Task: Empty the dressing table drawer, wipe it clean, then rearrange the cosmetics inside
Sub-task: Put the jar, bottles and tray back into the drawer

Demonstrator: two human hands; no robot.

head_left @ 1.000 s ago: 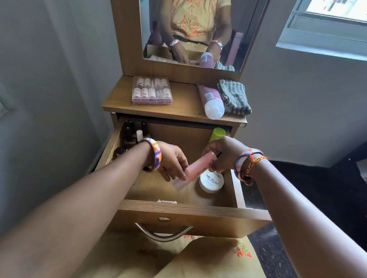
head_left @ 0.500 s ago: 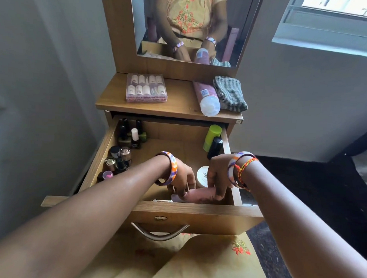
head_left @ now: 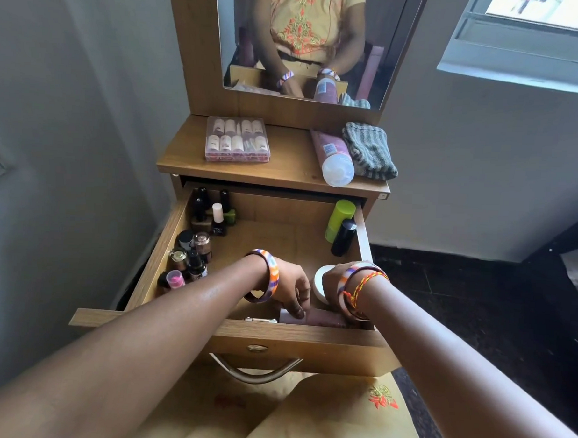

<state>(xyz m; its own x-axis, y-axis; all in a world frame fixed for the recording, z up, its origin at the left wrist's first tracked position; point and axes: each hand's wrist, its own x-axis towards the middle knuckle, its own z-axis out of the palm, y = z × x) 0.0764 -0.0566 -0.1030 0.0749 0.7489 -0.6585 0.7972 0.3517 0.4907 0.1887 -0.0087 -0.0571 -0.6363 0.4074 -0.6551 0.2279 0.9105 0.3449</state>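
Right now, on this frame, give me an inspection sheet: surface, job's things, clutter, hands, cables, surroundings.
Surface: wooden tabletop over the open drawer.
Job's things: pink tube lying along the drawer front; white jar behind it; nail polish bottles along the left wall; green bottle and black bottle at the right rear corner.
Clutter: nail tip box, pink bottle on its side, striped cloth on the tabletop.
Hands: left hand fingers on the tube; right hand at its other end, grip hidden.
Cables: nothing seen.
Surroundings: mirror, window, dark floor.
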